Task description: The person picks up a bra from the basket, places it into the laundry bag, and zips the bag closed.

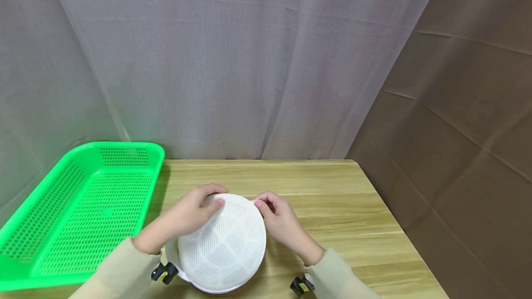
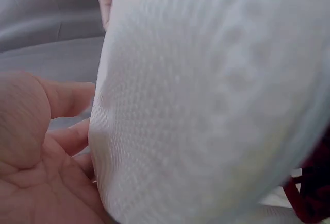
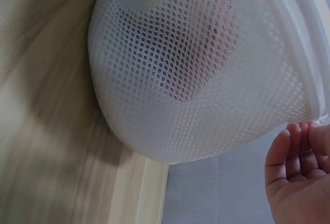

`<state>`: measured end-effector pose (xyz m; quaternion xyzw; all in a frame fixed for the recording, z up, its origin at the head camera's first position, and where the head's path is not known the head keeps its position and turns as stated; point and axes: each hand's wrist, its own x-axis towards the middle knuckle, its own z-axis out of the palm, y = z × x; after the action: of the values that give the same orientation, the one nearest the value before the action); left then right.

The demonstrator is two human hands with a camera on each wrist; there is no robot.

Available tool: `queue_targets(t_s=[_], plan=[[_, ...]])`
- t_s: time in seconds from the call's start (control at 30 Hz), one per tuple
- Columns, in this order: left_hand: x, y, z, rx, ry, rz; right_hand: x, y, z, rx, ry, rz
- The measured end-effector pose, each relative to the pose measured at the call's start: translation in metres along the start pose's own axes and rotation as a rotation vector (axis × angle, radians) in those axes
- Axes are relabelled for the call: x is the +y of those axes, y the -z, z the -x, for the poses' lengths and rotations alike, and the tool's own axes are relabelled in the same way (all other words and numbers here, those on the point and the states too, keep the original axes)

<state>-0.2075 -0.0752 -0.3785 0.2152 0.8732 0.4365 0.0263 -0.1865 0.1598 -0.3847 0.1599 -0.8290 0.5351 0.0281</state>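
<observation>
A round white mesh laundry bag stands near the table's front, its flat mesh face tilted toward me. My left hand grips the bag's upper left rim, thumb on the mesh face and the other fingers behind it. At the upper right rim, my right hand pinches the edge between thumb and fingertips. Whether a zipper pull is in that pinch is too small to tell. In the right wrist view the bag bulges out below a banded rim, and something pinkish shows dimly through the mesh.
A green perforated plastic basket sits at the left of the wooden table. Grey cloth hangs behind the table, and brown cloth borders its right side. A dark red item shows at the left wrist view's edge.
</observation>
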Motion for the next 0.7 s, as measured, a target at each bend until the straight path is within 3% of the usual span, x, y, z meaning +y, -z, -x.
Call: queue_targets(t_s=[0.3,0.7], plan=[[-0.001,-0.008,-0.002,0.030,-0.064,0.006,-0.001,-0.001,0.000,-0.045,0.027,-0.008],[-0.013,-0.005,-0.001,0.072,-0.115,-0.019,0.000,-0.003,0.002,-0.065,0.031,0.024]])
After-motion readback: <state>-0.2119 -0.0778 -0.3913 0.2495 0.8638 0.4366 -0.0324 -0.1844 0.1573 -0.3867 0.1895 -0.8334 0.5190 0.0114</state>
